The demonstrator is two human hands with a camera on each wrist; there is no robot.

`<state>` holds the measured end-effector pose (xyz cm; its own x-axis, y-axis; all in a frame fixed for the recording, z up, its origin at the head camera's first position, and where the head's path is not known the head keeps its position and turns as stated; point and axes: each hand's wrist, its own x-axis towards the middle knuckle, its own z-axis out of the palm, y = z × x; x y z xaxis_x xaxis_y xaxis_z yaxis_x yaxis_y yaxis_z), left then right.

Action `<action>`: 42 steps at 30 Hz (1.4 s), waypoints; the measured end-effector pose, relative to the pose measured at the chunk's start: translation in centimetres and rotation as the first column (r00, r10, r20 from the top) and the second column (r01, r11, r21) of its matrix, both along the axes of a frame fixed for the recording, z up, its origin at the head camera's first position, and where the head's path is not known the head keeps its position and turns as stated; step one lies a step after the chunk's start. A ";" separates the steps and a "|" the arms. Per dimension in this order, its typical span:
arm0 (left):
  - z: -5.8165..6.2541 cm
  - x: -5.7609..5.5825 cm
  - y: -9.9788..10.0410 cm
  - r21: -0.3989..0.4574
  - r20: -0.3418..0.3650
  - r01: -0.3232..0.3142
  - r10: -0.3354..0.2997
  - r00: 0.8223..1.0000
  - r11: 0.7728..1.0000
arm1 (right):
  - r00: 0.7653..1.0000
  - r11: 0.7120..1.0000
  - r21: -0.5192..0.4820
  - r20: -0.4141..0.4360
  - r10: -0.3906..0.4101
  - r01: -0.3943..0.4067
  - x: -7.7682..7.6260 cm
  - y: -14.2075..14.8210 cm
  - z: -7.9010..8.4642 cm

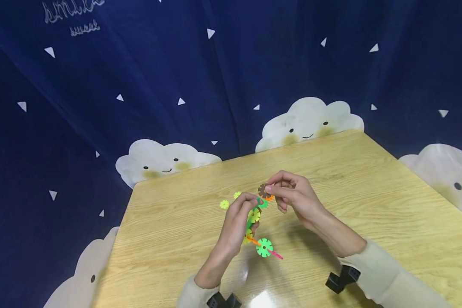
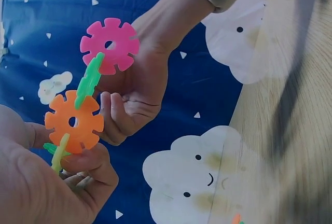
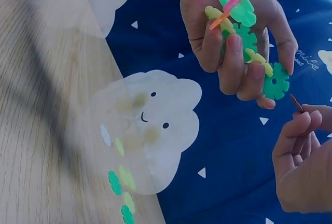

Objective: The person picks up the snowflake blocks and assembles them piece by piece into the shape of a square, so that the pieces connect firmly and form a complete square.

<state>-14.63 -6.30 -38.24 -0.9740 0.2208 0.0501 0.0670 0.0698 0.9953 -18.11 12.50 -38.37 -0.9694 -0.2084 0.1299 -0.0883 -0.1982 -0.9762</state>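
Note:
My left hand (image 1: 232,229) grips a chain of slotted plastic snowflake discs. In the left wrist view the chain shows a pink disc (image 2: 122,42), a green disc (image 2: 89,81) seen edge-on, and an orange disc (image 2: 85,112). Yellow and green discs continue between the fingers, and a green disc (image 3: 276,81) forms the end by the fingertips. My right hand (image 1: 300,199) pinches a brown disc (image 1: 263,189) between thumb and fingers. That disc is close to the chain's green end, with a small gap in the right wrist view. The left wrist view hides the brown disc.
Both hands are over a light wooden table (image 1: 169,239). Loose discs lie beyond the left hand, among them a yellow disc (image 1: 224,204) and a green disc (image 3: 114,183). A dark blue curtain (image 1: 231,77) with white clouds stands behind the table.

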 end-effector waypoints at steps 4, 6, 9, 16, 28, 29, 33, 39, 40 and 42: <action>0.0 0.0 -0.1 -0.008 -0.004 -0.004 0.003 1.000 1.000 | 1.000 1.000 0.006 -0.009 -0.003 0.003 0.0 -0.1 0.1; -0.1 0.0 -0.1 -0.007 -0.006 -0.004 0.004 1.000 1.000 | 1.000 1.000 0.010 -0.012 -0.002 0.002 0.0 -0.2 0.1; -0.1 0.0 0.0 -0.004 -0.011 0.000 0.000 1.000 1.000 | 1.000 1.000 0.012 -0.012 0.001 -0.001 0.0 -0.3 0.2; -0.1 0.1 0.0 -0.017 -0.010 -0.002 0.002 1.000 1.000 | 1.000 1.000 0.014 -0.025 0.009 -0.009 0.1 -0.5 0.0; -0.1 0.1 0.1 -0.006 -0.012 -0.031 0.031 0.999 0.999 | 0.998 0.998 -0.062 -0.063 0.004 -0.008 0.5 -1.5 -0.5; -0.1 0.1 0.1 -0.006 -0.016 -0.029 0.029 0.999 1.000 | 0.998 0.998 -0.067 -0.061 0.005 -0.009 0.5 -1.6 -0.5; -0.1 0.1 0.2 -0.003 -0.027 -0.022 0.021 0.999 1.000 | 0.998 0.996 -0.086 -0.057 0.005 -0.010 0.6 -1.7 -0.5; -0.1 0.1 0.2 0.023 -0.014 0.021 -0.021 1.000 1.000 | 0.998 0.998 -0.062 -0.053 0.015 -0.018 0.5 -1.8 -0.4; -0.1 0.1 0.2 0.022 -0.013 0.035 -0.034 0.999 0.999 | 0.998 0.999 -0.051 -0.055 0.016 -0.019 0.5 -1.8 -0.4; -0.1 0.0 0.2 0.018 -0.012 0.060 -0.060 0.998 0.998 | 0.998 0.999 -0.029 -0.060 0.018 -0.019 0.4 -1.8 -0.4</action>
<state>-14.58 -6.14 -38.33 -0.9584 0.2776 0.0657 0.0819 0.0474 0.9955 -17.67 10.72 -38.73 -0.9557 -0.2215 0.1938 -0.1423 -0.2287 -0.9630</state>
